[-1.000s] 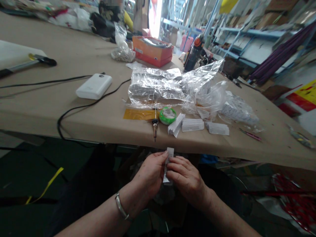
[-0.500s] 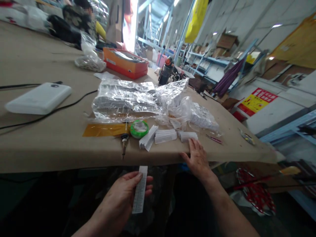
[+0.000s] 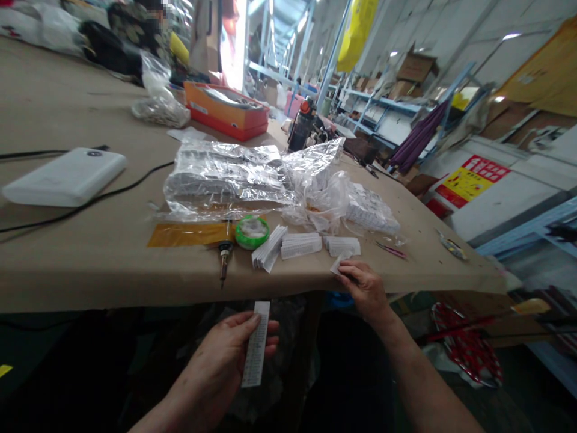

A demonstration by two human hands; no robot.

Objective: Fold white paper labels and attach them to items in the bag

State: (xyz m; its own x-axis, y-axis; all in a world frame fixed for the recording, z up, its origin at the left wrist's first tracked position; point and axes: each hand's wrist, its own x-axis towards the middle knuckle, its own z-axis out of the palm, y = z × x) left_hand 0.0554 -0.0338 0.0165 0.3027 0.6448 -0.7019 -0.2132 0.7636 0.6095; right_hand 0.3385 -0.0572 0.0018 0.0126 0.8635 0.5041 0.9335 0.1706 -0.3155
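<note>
My left hand is below the table edge, its fingers closed on a long white printed label strip held upright. My right hand rests at the table's front edge, pinching a small white label just in front of three short stacks of white labels. A green tape roll and a soldering iron lie to the left of the stacks. A yellow-brown strip lies beside them.
Crinkled clear plastic bags of packets lie behind the stacks on the paper-covered table. A white box with a black cable sits at left, an orange box and a dark bottle farther back. Pink tweezers lie right.
One second ago both hands held the strip together below the table. The right hand then reached up to the table edge and now has a small label pinched in its fingers. The view swung right.
</note>
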